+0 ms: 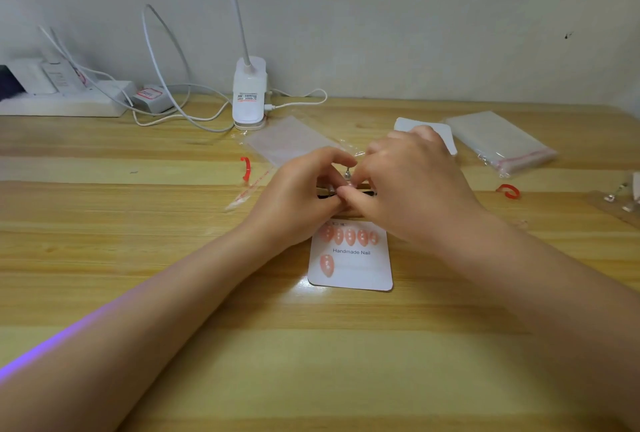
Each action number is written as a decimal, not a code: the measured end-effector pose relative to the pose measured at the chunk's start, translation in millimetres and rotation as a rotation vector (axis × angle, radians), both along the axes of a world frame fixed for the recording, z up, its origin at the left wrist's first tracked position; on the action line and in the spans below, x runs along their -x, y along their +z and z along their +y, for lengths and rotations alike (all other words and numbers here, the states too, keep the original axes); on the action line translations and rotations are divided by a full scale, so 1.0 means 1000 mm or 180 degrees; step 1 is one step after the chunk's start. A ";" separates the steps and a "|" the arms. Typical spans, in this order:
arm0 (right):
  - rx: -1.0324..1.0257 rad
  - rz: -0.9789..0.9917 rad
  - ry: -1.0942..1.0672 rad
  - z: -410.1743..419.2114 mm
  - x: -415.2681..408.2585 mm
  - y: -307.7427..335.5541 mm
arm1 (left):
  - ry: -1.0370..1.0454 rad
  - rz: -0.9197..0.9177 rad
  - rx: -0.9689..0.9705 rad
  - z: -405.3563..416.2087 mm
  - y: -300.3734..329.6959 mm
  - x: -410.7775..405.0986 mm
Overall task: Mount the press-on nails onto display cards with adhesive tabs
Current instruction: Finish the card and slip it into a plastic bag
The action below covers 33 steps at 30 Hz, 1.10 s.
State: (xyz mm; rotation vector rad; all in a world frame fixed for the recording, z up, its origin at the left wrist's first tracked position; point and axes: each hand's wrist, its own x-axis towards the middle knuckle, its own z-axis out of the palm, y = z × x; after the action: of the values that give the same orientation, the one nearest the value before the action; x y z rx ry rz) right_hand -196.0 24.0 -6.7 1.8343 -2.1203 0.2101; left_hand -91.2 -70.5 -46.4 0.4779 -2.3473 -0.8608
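Note:
A white display card (pixel 360 272) printed "Handmade Nail" lies on the wooden table in front of me. Several pink press-on nails (pixel 349 236) sit in its top row and one more pink nail (pixel 326 265) sits at the lower left. Just beyond the card my left hand (pixel 298 196) and my right hand (pixel 408 182) meet, fingers curled. Together they pinch a thin strip (pixel 367 191) with small metal-tipped pieces on it. What is between the fingertips is mostly hidden.
A white clip lamp (pixel 248 92) stands at the back with cables and a power strip (pixel 69 99) to its left. Clear plastic bags (pixel 502 140) and blank cards (pixel 401 125) lie behind my hands. Red tape curls (pixel 246 168) (pixel 508 190) lie on either side.

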 end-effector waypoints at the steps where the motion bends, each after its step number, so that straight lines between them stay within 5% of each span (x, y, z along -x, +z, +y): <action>1: -0.0011 0.0029 0.0008 -0.001 0.000 0.001 | 0.0016 0.0010 -0.0007 0.000 0.000 0.000; 10: -0.0193 0.0176 0.0231 -0.002 0.002 0.006 | 0.0036 -0.0017 -0.0141 0.000 0.000 0.001; 22: 0.0274 -0.1175 -0.0112 -0.005 0.014 -0.002 | 0.0060 -0.0013 -0.0098 0.003 0.000 -0.001; 33: 0.0906 -0.1550 -0.0140 0.008 0.025 0.004 | 0.0044 -0.0116 -0.0100 0.003 0.000 -0.001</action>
State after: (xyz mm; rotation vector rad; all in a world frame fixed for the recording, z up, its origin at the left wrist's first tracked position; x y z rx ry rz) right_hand -220.9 31.6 -3.1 1.6871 -2.2776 0.9810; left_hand -89.9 -67.9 -46.3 0.5263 -2.3639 -0.8906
